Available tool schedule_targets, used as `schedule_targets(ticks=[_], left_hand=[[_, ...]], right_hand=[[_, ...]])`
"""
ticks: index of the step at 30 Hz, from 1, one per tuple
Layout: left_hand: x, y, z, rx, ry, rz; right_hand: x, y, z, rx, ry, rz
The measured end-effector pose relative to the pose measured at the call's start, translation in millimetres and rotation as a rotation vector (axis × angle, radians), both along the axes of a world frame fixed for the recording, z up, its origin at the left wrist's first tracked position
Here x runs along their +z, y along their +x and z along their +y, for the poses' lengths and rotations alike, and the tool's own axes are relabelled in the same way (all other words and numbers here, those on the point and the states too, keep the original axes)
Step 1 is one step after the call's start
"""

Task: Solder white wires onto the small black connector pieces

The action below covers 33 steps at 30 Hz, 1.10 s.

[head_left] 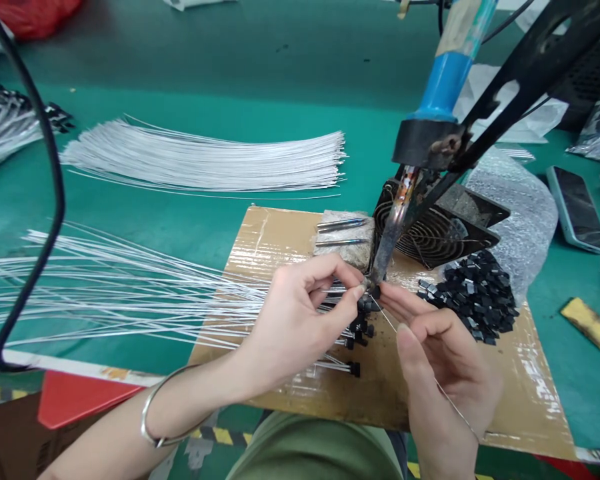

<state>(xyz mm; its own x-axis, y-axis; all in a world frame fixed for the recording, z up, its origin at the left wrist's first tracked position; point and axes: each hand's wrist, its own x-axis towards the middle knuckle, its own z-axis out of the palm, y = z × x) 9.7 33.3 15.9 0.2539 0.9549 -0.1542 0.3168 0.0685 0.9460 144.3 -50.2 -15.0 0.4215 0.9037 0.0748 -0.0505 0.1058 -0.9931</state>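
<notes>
A blue-handled soldering iron (443,87), clamped in a black stand, points down with its tip between my hands. My left hand (305,313) pinches something too small to make out right at the tip. In my right hand (440,360) a thin wire (385,317) runs from the tip down across the palm, its fingers curled round it. Below my left hand, white wires (230,300) with black connectors (354,369) on their ends lie on the brown cardboard (520,380). A heap of small black parts (475,297) sits right of my right hand.
Behind the iron's tip are a small black fan (430,233) and a pad with metal tips (343,257). A bundle of white wires (210,160) lies further back. A phone (577,207) and a yellow sponge (590,323) are at the right. A black cable (50,147) arches at the left.
</notes>
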Motion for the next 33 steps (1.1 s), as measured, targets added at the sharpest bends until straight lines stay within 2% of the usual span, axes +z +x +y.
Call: schedule_targets(ticks=[33], left_hand=[[-3.5, -0.4, -2.0, 0.004, 0.026, -0.027]], right_hand=[[-4.2, -2.7, -0.6, -0.019, 0.058, -0.075]])
